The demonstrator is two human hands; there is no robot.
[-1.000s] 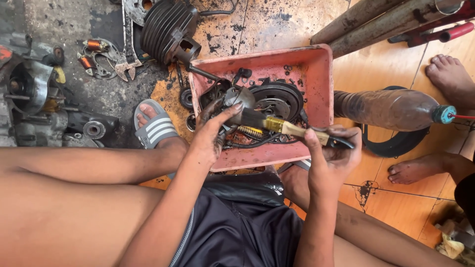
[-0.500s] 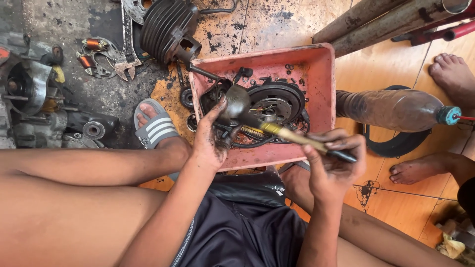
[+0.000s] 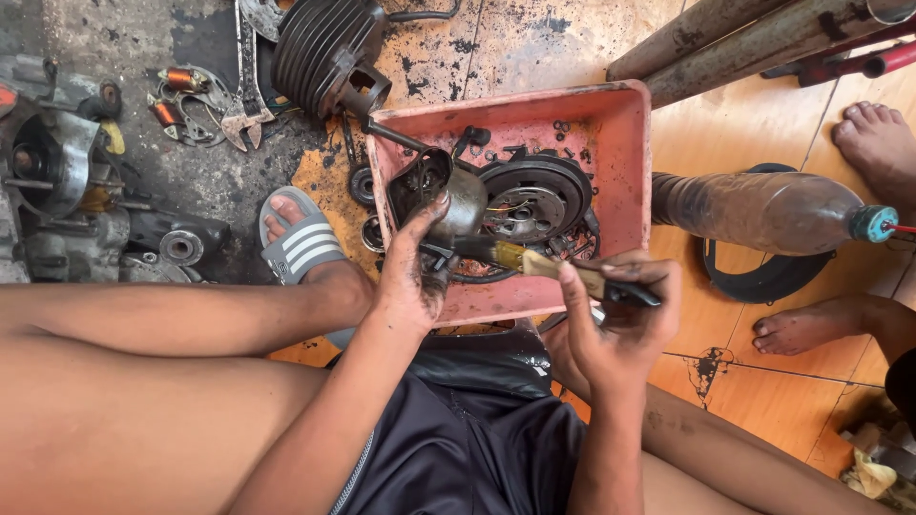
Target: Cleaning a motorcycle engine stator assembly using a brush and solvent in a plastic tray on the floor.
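Greasy metal part (image 3: 448,195) gripped in left hand (image 3: 412,277) over pink tray (image 3: 625,172); right hand (image 3: 620,319) grips brush (image 3: 534,262).

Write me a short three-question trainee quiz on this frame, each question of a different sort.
1. True or false: the left hand holds a metal engine part over the pink tray.
2. What does the right hand hold?
A. a wrench
B. a paintbrush
C. a bottle
3. Fill in: the brown plastic bottle lies on the floor to the ___ of the tray, as the picture shows it.

Key:
1. True; the part is gripped above the tray's near left side.
2. B; its bristles touch the held part.
3. right; it lies on its side with its blue cap pointing away from the tray.
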